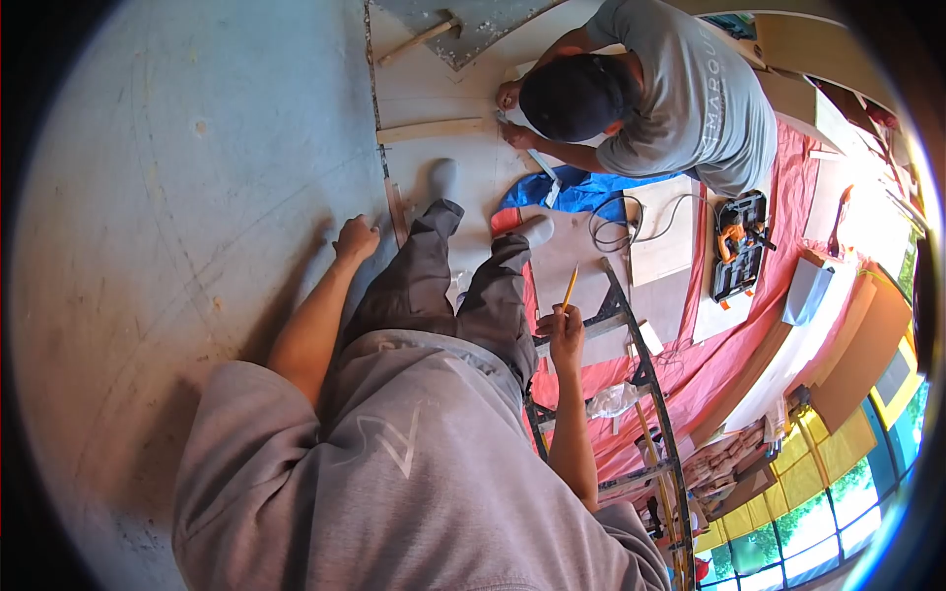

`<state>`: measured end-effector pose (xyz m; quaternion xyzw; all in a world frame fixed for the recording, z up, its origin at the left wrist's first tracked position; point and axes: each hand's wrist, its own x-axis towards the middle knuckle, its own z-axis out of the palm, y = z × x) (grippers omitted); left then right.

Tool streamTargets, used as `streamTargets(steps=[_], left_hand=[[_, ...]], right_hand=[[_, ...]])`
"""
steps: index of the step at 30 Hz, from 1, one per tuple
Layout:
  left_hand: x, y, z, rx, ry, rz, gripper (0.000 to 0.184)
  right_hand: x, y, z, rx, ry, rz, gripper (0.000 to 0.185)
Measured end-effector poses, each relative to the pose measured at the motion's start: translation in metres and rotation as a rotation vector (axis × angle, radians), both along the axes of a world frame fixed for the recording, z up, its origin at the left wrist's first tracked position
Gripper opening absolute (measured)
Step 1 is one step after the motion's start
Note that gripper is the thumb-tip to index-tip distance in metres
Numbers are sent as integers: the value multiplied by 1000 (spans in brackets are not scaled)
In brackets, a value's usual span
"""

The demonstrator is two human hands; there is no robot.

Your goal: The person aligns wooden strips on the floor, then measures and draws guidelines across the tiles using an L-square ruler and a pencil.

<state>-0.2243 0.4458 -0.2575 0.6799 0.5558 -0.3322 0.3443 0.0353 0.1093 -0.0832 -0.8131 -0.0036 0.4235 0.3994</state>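
My left hand [357,239] is closed, fingers curled, beside the large grey, scuffed surface [197,217]. Nothing shows in it. On the other side of my body, my right hand [565,335] grips a yellow pencil [572,286], its tip pointing away from me. A black-framed ladder [645,374] stands close by that hand. Ahead of my feet, a co-worker [680,98] in a grey shirt and dark cap bends over. Both of the co-worker's hands [512,116] are at the end of a light wooden strip [429,130], near a metal-coloured tool [544,169].
A hammer [424,39] lies at the top. Blue sheeting [581,195] and a looped cable [616,229] lie before the co-worker. An open black case [739,246] holds an orange tool. Pink sheeting [690,379] covers the floor at right, with boards [838,364] beyond.
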Motion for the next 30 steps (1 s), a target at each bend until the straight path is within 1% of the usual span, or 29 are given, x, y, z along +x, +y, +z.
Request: streamTargets(steps=[2, 8, 23, 26, 30], left_hand=[[-3, 0, -7, 2, -23, -21, 49], [19, 4, 16, 4, -12, 7, 47], [-2, 2, -4, -20, 23, 29, 49], [5, 2, 8, -4, 27, 39, 48], [-7, -4, -12, -11, -4, 42, 48]], right_hand=[[2, -2, -1, 17, -3, -19, 21], [3, 8, 3, 38, -18, -14, 22], [2, 13, 4, 14, -64, 36, 22], [0, 14, 2, 18, -59, 11, 22], [-5, 12, -1, 20, -42, -2, 23]])
